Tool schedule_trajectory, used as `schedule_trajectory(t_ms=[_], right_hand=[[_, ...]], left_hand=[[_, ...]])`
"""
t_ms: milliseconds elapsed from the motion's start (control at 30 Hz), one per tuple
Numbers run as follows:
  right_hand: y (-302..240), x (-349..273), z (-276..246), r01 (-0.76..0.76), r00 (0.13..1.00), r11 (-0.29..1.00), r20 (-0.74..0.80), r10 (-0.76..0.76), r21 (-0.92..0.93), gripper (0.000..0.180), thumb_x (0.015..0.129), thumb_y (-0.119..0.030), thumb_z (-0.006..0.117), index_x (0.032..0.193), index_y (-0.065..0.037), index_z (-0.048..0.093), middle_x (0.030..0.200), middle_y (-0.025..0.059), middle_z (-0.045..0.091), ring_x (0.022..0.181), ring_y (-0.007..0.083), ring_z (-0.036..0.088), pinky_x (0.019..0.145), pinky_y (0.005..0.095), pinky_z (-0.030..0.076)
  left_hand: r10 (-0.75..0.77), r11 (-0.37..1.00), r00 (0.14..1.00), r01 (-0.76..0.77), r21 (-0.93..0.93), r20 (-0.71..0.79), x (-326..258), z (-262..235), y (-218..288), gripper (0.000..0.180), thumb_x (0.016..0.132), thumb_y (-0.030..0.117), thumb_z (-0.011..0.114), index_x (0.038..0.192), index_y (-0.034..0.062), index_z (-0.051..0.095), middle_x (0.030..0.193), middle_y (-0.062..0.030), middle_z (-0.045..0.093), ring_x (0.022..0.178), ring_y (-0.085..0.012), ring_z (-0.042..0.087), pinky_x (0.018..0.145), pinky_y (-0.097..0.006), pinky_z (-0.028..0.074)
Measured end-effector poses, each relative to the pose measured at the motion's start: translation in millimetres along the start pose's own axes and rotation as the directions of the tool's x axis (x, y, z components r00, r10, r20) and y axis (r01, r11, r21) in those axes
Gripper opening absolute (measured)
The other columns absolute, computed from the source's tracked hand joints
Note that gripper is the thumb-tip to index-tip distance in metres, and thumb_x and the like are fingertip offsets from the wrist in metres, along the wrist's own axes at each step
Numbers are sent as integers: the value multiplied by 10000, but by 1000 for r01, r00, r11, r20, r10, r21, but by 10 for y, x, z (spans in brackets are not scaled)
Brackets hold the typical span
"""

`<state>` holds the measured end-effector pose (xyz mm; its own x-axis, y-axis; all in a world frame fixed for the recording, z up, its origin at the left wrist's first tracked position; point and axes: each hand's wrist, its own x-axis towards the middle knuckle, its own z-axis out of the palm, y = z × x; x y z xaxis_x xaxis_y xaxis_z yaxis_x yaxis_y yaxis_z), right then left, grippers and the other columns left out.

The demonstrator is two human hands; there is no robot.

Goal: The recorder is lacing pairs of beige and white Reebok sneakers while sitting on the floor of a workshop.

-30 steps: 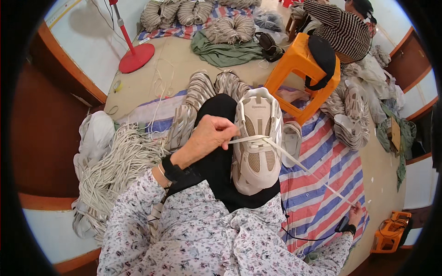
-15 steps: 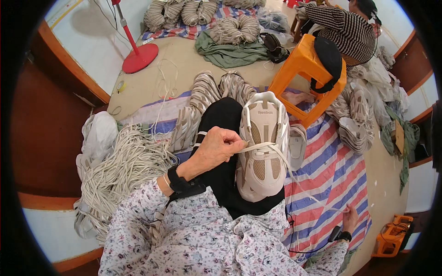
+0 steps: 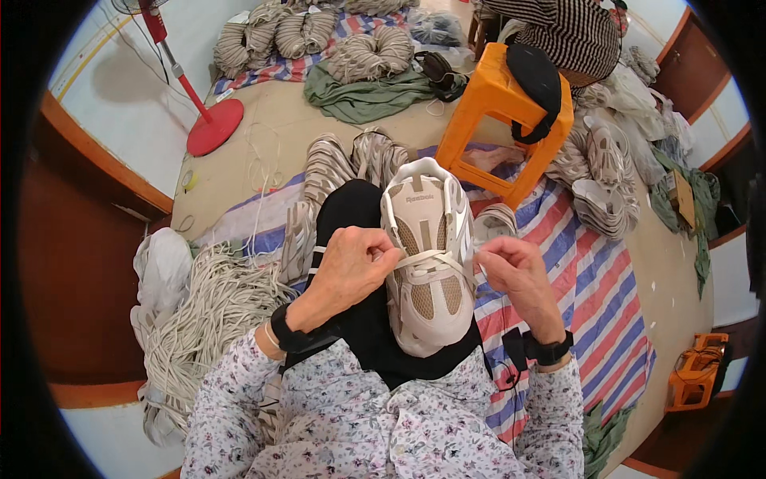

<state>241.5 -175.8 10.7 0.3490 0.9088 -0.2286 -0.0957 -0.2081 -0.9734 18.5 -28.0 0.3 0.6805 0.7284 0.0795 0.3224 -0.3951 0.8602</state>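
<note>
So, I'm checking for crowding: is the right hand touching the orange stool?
Apart. The head view shows a gap between the right hand and the orange stool beyond it, with striped sheet visible between them.

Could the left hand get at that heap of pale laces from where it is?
Probably yes: the heap of pale laces lies beside the left forearm, its top uncovered, with nothing seemingly in between. But the left hand appears to pinch the lace on the shoe, so it may need freeing first.
</note>
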Motion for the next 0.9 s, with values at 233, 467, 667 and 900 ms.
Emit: schedule_trajectory(t_ms=[233, 467, 667, 900], right_hand=[[13, 260, 71, -60, 988, 998, 140, 59, 7, 96, 929, -114, 663, 909, -27, 698, 701, -71, 559, 547, -1, 356, 483, 190, 226], [-116, 374, 86, -103, 979, 993, 173, 111, -56, 109, 891, -111, 669, 837, -16, 681, 677, -77, 547, 541, 10, 381, 475, 202, 243], [-218, 459, 259, 471, 877, 575, 282, -389, -669, 135, 771, -79, 618, 719, 46, 621, 553, 129, 590, 497, 283, 584, 466, 354, 404], [-393, 313, 480, 566, 706, 186, 357, -611, -803, 105, 759, -95, 707, 707, -59, 624, 826, 69, 610, 878, 287, 569, 830, 426, 388]], left_hand=[[-56, 998, 998, 58, -40, 31, -5, -31, -12, 199, 868, 122, 677, 794, -63, 681, 591, 3, 569, 550, -29, 458, 484, -240, 363], [-69, 996, 996, 72, -58, 54, -41, -73, -6, 206, 886, 137, 678, 810, -54, 682, 611, 10, 589, 545, -27, 477, 486, -233, 375], [-138, 978, 982, 155, -141, 126, -79, -135, -57, 195, 912, 154, 658, 877, -35, 686, 688, -4, 640, 558, -49, 569, 512, -221, 452], [-190, 940, 968, 228, -253, 165, -109, -113, -104, 181, 919, 149, 650, 875, -24, 680, 697, 7, 635, 571, -43, 576, 521, -209, 462]])
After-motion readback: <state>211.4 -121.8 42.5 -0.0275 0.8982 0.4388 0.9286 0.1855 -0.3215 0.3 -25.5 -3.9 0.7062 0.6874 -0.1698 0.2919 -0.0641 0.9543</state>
